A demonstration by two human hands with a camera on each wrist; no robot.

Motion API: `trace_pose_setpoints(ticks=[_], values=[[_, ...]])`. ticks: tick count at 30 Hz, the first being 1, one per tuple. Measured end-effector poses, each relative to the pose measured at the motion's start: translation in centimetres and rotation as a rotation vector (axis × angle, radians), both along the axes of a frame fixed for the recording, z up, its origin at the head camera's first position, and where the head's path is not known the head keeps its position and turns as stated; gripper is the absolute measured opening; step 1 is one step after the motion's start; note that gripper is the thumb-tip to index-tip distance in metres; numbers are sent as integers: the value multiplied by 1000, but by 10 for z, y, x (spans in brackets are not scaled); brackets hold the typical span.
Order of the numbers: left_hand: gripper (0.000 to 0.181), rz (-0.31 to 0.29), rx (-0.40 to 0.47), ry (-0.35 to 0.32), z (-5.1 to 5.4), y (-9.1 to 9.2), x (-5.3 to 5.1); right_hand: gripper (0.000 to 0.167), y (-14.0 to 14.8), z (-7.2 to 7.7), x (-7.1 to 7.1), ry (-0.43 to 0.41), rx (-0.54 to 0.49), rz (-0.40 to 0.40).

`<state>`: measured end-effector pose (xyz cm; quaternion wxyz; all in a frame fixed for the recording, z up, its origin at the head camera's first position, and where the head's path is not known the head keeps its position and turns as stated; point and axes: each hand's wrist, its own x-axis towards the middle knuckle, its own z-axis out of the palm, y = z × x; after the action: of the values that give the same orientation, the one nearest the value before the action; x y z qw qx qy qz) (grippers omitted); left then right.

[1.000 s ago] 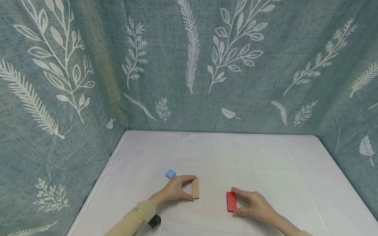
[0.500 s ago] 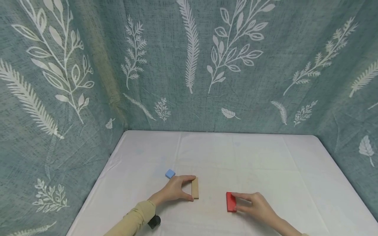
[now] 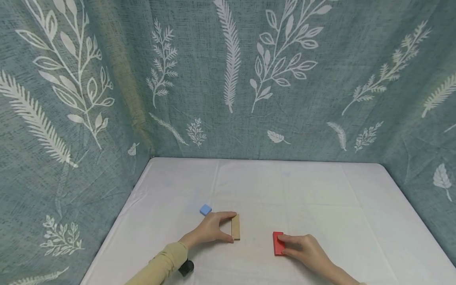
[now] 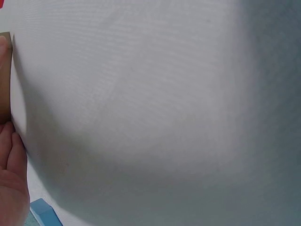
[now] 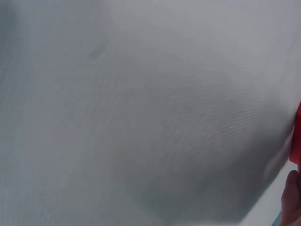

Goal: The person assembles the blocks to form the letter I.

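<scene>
On the bench [image 3: 320, 190], covered by white cloth, the wooden block [image 3: 236, 228] lies with its length pointing away from the person. The left hand [image 3: 210, 228] has its grip around this block, the thumb at the near end and a finger at the far end. The red block [image 3: 276, 246] lies to the right, well apart from the wooden one. The right hand [image 3: 308, 250] has a finger over it and the thumb at its right side; whether this grip really pinches, I cannot tell.

Both blocks look stiff and probably light, not fragile. Their smooth faces may slip a little, so I judge it better to take them by the two short ends, with gentle pressure. The blue block [image 3: 205, 209] lies just beyond the left hand, and a black object [image 3: 187, 268] is beside the left sleeve [image 3: 160, 261].
</scene>
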<state>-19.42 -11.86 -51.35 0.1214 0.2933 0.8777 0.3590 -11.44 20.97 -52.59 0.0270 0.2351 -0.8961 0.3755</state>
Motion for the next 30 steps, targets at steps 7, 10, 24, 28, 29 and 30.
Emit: trace_pose_setpoints(ticks=[7,10,24,28,29,30], values=[[77,-8,3,26,-1,0,0,36,1,3,0,-12,42,21],[77,-12,5,43,-1,0,-1,35,1,3,-1,8,55,29],[77,-7,-16,32,2,1,-1,33,1,-2,-4,49,32,22],[77,-4,-14,18,4,2,1,33,2,-3,-3,59,35,22],[77,-3,-9,10,4,2,2,33,2,-3,-2,60,35,22],[77,-3,-9,6,4,2,3,33,2,-3,-1,53,35,23]])
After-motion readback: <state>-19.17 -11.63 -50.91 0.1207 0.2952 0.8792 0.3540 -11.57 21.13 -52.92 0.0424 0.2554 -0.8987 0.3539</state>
